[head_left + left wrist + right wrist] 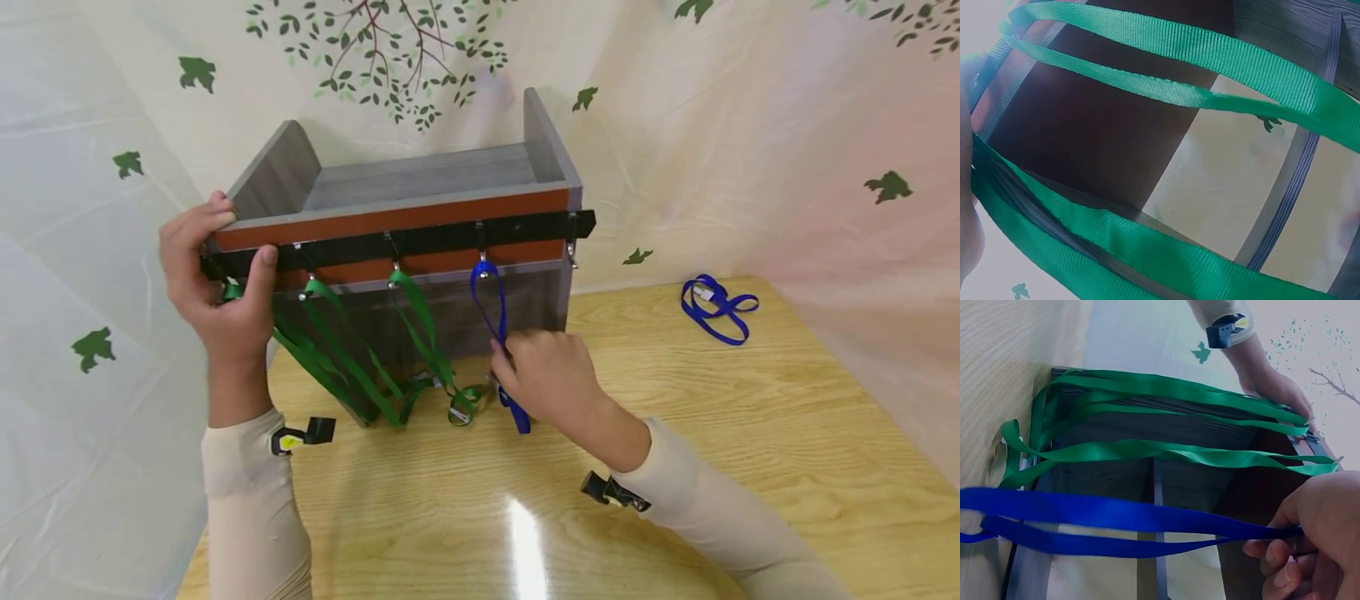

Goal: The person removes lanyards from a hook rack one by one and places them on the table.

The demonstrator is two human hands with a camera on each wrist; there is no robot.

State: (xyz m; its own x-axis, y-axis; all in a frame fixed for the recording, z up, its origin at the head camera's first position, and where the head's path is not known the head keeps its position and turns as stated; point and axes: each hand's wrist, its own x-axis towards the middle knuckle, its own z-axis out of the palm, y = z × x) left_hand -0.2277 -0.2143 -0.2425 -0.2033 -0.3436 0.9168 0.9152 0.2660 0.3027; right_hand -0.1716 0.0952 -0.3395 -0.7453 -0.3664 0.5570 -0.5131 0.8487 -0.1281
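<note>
1. The right hand (551, 375) grasps a blue lanyard (1097, 511); its loop hangs from a hook on the black rail (435, 243) just above that hand.
2. The left hand (210, 312) grips the corner of a grey unit (420, 179), thumb over the rail.
3. Green lanyards (1135, 450) hang between the hands; their lower ends overlap, hard to tell apart.
4. A second blue lanyard (716, 296) lies well right of the right hand on the table (787, 417).
5. The right hand covers part of its strap; the left wrist view cuts off most of the left hand.
</note>
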